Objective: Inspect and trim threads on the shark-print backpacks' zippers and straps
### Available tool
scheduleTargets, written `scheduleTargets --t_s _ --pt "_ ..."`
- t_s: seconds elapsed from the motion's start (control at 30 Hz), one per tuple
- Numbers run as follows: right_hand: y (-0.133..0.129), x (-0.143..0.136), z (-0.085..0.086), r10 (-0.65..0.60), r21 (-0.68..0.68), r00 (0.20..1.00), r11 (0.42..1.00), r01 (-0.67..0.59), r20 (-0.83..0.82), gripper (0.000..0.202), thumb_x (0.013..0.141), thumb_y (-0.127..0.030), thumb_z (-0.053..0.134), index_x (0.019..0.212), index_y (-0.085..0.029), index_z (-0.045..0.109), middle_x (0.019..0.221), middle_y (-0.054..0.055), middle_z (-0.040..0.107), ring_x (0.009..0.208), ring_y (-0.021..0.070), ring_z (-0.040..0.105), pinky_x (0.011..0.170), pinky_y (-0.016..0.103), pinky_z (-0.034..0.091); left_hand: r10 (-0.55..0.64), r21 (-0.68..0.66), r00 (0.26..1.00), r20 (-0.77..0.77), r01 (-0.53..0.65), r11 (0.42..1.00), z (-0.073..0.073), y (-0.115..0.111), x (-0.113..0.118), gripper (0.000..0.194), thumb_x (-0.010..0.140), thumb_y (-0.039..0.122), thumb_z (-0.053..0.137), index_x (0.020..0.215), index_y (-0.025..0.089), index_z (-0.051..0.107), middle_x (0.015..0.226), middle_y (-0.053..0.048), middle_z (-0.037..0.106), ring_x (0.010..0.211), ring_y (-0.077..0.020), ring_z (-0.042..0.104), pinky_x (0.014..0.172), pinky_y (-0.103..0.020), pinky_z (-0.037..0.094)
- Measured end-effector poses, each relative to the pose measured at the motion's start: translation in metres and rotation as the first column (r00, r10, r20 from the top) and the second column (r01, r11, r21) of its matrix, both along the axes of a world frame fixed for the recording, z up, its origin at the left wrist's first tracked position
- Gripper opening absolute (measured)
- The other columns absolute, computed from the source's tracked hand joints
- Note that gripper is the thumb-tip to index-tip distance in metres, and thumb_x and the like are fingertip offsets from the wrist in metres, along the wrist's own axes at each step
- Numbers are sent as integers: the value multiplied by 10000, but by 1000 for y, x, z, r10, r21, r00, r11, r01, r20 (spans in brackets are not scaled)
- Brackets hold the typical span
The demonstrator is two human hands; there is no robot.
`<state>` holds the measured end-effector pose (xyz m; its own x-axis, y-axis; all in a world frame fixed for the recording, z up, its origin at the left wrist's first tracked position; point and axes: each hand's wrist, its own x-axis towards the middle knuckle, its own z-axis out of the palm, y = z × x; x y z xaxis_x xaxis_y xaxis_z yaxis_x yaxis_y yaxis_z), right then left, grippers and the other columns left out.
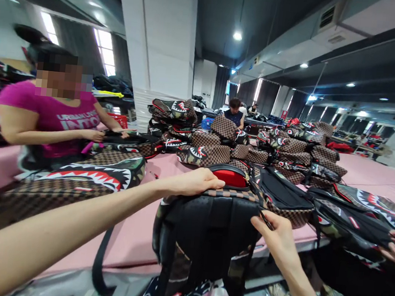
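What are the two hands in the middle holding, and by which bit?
A backpack. The left hand grips its top edge; the right hand pinches a thin dark piece near its upper right corner, too unclear to name.

A backpack (207, 228) is at the near edge of the table (128, 248), with the left hand (205, 183) on its top and the right hand (276, 230) at its upper right corner; behind it sits a pile of bags (214, 154); a co-worker (53, 120) is to the left; a pillar (159, 37) stands behind the pile's left end; other bags (351, 218) lie to the right.
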<state>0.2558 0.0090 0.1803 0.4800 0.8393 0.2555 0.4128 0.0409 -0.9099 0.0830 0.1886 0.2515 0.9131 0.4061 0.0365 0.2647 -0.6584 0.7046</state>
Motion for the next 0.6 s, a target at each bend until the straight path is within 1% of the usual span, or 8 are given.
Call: scheduleTargets --t_s 0.13,0.2,0.27,0.37,0.43,0.47,0.53,0.6 --pt "16 -27 -2 232 86 944 972 -218 -235 287 694 -395 649 867 -167 668 847 47 678 821 205 610 715 292 488 30 37 999 22 -30 999 -6 3 -8 471 806 572 363 555 175 334 550 38 283 498 -82 228 447 -217 186" --pt "16 -33 -7 333 121 927 941 -315 -173 270 705 -346 633 907 -170 666 888 47 679 843 197 607 744 287 485 14 41 1000 0 -14 999 -8 4 -12 473 809 571 360 549 178 318 540 42 275 488 -80 227 445 -216 190" --pt "15 -34 -12 386 94 920 920 -379 -65 200 705 -299 615 837 -161 675 824 34 676 764 180 601 693 266 486 11 76 1000 -15 -9 997 -7 1 -14 470 815 553 353 536 175 340 522 42 292 473 -80 251 445 -214 215" --pt "18 -32 -17 380 88 925 922 -378 -4 177 715 -301 593 757 -147 667 731 20 650 665 155 574 606 237 472 56 261 995 86 -77 962 -1 -13 -23 415 829 465 363 561 163 460 537 21 439 504 -101 390 508 -211 322" --pt "22 -29 -18 355 111 935 929 -353 1 207 718 -336 599 759 -143 662 718 20 640 642 148 563 575 226 464 107 406 958 264 -211 889 0 -26 -38 334 822 418 406 663 170 564 653 -10 577 618 -132 512 616 -221 394" --pt "24 -28 -19 343 117 939 933 -341 3 219 718 -351 602 749 -142 659 707 20 636 631 146 559 564 224 461 161 439 915 369 -325 838 -2 -33 -48 297 818 407 429 731 180 599 721 -22 619 677 -147 548 662 -231 411" --pt "27 -24 -20 319 118 948 941 -317 3 228 715 -362 606 737 -142 661 689 22 637 623 152 565 563 231 468 341 385 792 506 -562 732 -15 -45 -71 288 810 424 459 785 190 625 753 -32 647 699 -164 569 671 -247 424" --pt "30 -20 -21 289 110 957 952 -287 -6 238 707 -370 614 757 -145 675 700 31 654 645 171 585 588 249 486 548 216 706 449 -681 700 -37 -57 -88 378 806 490 443 688 176 617 657 -33 632 626 -167 558 609 -254 427"
